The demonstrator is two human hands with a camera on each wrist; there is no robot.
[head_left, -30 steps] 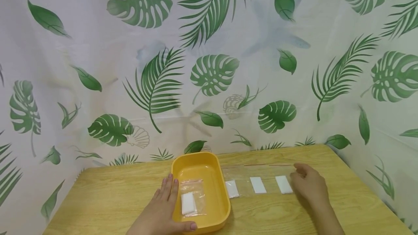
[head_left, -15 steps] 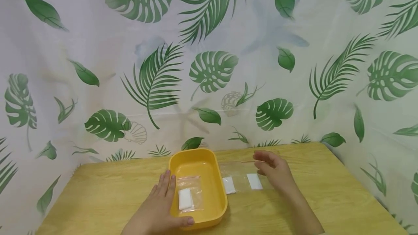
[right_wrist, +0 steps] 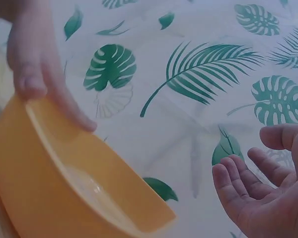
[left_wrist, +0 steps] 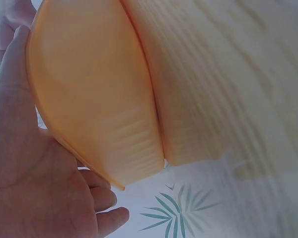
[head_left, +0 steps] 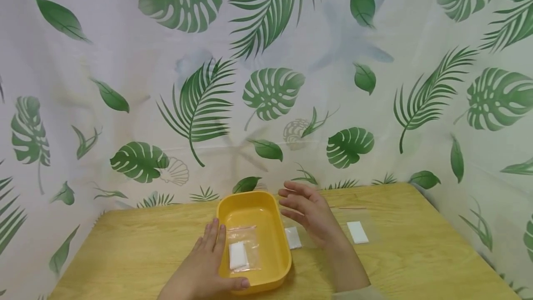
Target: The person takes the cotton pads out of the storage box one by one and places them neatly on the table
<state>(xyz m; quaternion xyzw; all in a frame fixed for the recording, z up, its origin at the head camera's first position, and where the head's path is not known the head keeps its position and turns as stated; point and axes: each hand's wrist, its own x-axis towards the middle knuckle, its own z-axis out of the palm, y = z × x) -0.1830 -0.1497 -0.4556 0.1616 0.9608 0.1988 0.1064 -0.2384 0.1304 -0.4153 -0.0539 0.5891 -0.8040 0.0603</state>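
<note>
My left hand (head_left: pixel 195 265) rests along the left rim of a yellow plastic tray (head_left: pixel 258 219), fingers straight and thumb over its near edge. Inside the tray lie small clear zip bags (head_left: pixel 253 244) with white rectangles in them, one overlapping another. To the right of the tray, my right hand (head_left: pixel 310 214) hovers near its far right rim. Its fingers are loosely bent and spread, holding nothing, as the right wrist view also shows. Under and beside it, more clear bags with white inserts lie in a row: one insert (head_left: pixel 293 238) next to the tray, another (head_left: pixel 357 232) further right.
The wood-patterned table (head_left: pixel 154 240) carries everything. Behind it hangs a white curtain (head_left: pixel 225 170) printed with green leaves, close to the table's back edge.
My right hand has swept left across the row of bags, from the right end to beside the tray, its fingers opening out. The left hand stays on the tray.
</note>
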